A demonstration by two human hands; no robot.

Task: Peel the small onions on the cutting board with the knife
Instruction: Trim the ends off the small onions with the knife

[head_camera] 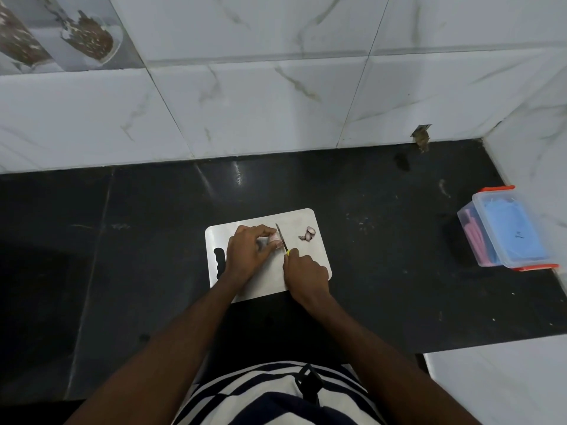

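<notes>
Judged mid-trim, with skin not yet off. On the cutting board, left hand curled over a small onion, pinning it down at the fingertips. Right hand wrapped round the knife, handle almost wholly hidden in the fist (a yellow speck shows), blade set against the onion's right end. Beyond the blade, well apart, loose onion pieces. Next: a short press down, fingertips kept back. Most of the onion covered; further onions under the palm impossible to tell.
</notes>
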